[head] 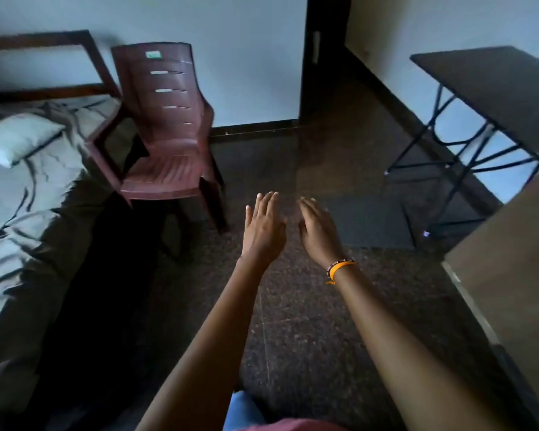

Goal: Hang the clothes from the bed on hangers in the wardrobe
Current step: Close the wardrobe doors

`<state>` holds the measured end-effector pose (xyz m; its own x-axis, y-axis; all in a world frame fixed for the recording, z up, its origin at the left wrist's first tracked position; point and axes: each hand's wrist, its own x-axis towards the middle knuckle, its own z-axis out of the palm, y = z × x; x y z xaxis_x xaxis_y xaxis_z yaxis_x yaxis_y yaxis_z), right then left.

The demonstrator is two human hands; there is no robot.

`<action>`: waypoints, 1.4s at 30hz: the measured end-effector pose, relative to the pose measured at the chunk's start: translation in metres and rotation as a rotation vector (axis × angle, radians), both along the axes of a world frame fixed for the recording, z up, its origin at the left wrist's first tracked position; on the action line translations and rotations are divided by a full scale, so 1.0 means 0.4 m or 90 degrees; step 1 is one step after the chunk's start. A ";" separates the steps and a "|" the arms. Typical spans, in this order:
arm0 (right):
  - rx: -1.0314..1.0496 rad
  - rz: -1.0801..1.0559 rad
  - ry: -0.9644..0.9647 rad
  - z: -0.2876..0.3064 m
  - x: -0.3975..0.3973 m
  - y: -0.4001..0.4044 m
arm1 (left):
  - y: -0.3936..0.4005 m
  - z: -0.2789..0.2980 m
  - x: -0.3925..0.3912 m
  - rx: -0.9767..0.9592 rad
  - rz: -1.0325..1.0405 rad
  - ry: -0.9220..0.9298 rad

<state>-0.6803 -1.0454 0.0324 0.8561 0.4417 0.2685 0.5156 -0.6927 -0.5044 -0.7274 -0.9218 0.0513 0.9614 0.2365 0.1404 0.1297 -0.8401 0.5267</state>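
My left hand (263, 227) and my right hand (318, 231) are stretched out in front of me over the dark floor, side by side, fingers spread and holding nothing. An orange band circles my right wrist. The bed (22, 188) lies along the left, covered with a rumpled grey sheet and a pale pillow (17, 138). No clothes or hangers show on it from here. A brown panel (511, 262) at the right edge may be the wardrobe's side; its inside is hidden.
A maroon plastic chair (171, 132) stands beside the bed's head. A dark folding table (492, 88) on black legs stands at the right against the wall. A dark door frame (324, 57) rises at the back. A grey mat (371, 219) lies on the speckled floor.
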 end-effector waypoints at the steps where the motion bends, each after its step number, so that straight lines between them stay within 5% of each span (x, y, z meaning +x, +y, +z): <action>1: 0.005 0.023 -0.002 -0.001 -0.004 0.072 | 0.066 -0.006 -0.013 0.000 0.025 -0.003; 17: 0.084 0.187 0.094 -0.091 0.011 0.964 | 0.893 -0.068 -0.089 -0.052 0.210 0.033; 27: 0.165 0.120 0.107 -0.187 0.298 1.323 | 1.289 -0.144 0.164 -0.024 0.214 0.109; 42: 0.049 -0.022 0.288 -0.274 0.909 1.690 | 1.874 -0.250 0.664 -0.061 0.192 0.191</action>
<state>-0.3168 -0.3695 -0.0771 0.9086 0.4046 -0.1041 0.2094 -0.6567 -0.7245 -0.4617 -0.1722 -0.0487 0.8420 0.5116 -0.1713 0.5215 -0.6904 0.5015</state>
